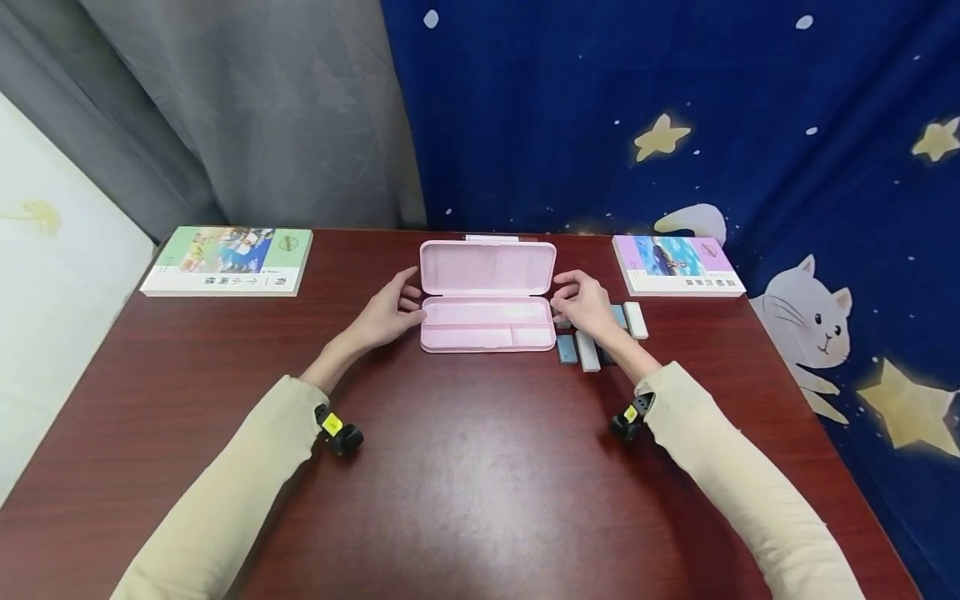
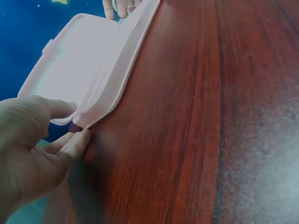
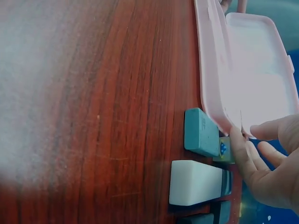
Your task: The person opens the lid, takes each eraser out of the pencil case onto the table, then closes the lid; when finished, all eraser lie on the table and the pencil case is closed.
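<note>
A pink pencil case [image 1: 487,337] lies with its lid [image 1: 487,268] folded back; the two-compartment base and the lid show their bare insides. My left hand [image 1: 386,310] is at its left end, thumb close to the hinge corner and fingertips at the base's outer corner in the left wrist view. At the opposite end, my right hand [image 1: 587,304] has its thumb by the lid corner and a fairly straight finger along the base. Below the right hand lie several erasers, among them a blue-green eraser [image 3: 201,132] against the case and a white eraser [image 3: 194,183].
A green-covered book [image 1: 232,260] lies at the back left of the dark red wooden table [image 1: 465,467], a purple-covered book [image 1: 678,265] at the back right. Behind the table hang grey and blue curtains [image 1: 540,125]. Another white eraser [image 1: 635,320] lies right of the right hand.
</note>
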### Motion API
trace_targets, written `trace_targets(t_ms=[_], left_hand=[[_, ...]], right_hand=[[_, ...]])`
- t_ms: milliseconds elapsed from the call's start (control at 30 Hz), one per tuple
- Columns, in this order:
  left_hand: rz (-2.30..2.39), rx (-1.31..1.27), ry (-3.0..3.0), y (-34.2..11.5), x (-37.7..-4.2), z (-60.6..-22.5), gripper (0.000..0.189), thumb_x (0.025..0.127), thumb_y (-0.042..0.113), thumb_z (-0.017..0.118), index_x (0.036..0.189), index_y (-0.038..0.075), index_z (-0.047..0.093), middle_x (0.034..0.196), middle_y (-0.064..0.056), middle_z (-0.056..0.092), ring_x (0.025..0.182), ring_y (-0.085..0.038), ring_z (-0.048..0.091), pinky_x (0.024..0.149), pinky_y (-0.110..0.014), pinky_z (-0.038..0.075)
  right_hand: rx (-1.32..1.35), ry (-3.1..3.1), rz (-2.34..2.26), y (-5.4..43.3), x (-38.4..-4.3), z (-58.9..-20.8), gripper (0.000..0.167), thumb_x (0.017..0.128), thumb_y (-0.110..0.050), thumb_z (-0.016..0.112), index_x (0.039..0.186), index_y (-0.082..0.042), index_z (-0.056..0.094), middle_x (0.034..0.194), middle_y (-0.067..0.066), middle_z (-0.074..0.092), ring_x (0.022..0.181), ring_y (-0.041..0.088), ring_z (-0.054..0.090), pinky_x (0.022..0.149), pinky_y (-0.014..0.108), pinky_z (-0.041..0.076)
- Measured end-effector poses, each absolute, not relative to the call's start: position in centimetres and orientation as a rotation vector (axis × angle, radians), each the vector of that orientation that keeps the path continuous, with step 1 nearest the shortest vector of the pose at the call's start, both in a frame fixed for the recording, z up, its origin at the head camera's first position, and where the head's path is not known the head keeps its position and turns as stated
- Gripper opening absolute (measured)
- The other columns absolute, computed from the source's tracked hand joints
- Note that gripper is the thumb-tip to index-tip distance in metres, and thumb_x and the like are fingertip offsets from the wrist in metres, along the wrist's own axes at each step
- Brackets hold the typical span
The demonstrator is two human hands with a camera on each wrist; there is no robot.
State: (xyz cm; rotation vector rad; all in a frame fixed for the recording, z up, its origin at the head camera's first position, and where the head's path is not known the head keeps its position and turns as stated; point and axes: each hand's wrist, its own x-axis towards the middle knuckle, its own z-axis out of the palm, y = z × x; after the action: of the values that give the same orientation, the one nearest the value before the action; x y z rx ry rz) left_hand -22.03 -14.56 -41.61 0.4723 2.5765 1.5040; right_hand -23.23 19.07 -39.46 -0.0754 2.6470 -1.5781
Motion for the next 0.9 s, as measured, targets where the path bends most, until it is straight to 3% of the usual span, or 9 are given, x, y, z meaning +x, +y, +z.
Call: trace_targets(t_ms=[300,467,733,900], left_hand=[[1.537,0.486,2.573,-14.24,-22.32,-41.91,0.071,0.086,-0.005,0.064,0.147,0.0,0.029,0.115,-0.026,0.057,0.101,-0.034,0.059,0.089,-0.04,0.052],[1.562,0.481,2.573,-14.18,-22.11,-41.7,0.07,0.085,-0.007,0.064,0.147,0.001,0.031,0.114,-0.026,0.058,0.1,-0.035,0.059,0.087,-0.043,0.052],[1.572,0.478,2.606,-13.94,-21.94,-41.73,0.068,0.084,-0.009,0.065,0.144,0.001,0.034,0.112,-0.025,0.059,0.098,-0.033,0.06,0.085,-0.038,0.054],[1.608,0.499,2.609,-13.83,-21.79,-41.85,0.066,0.083,-0.011,0.065,0.141,0.0,0.035,0.11,-0.026,0.059,0.096,-0.035,0.061,0.084,-0.04,0.054]], right_hand=[[-0.15,2.68,-1.441,19.34,-23.92,-39.73,0.04,0.088,0.004,0.063,0.127,0.0,0.056,0.095,0.02,0.066,0.069,0.02,0.068,0.06,0.03,0.058],[-0.183,2.7,-1.365,19.15,-24.11,-39.48,0.044,0.086,0.004,0.065,0.129,0.0,0.054,0.096,0.02,0.066,0.074,0.023,0.069,0.06,0.03,0.058],[-0.265,2.761,-1.294,19.03,-23.97,-39.61,0.049,0.084,0.008,0.065,0.13,0.001,0.05,0.096,0.019,0.067,0.078,0.027,0.068,0.061,0.028,0.058],[-0.3,2.767,-1.304,19.01,-23.73,-39.55,0.045,0.085,0.008,0.063,0.128,0.001,0.051,0.097,0.02,0.068,0.081,0.03,0.068,0.062,0.03,0.058]])
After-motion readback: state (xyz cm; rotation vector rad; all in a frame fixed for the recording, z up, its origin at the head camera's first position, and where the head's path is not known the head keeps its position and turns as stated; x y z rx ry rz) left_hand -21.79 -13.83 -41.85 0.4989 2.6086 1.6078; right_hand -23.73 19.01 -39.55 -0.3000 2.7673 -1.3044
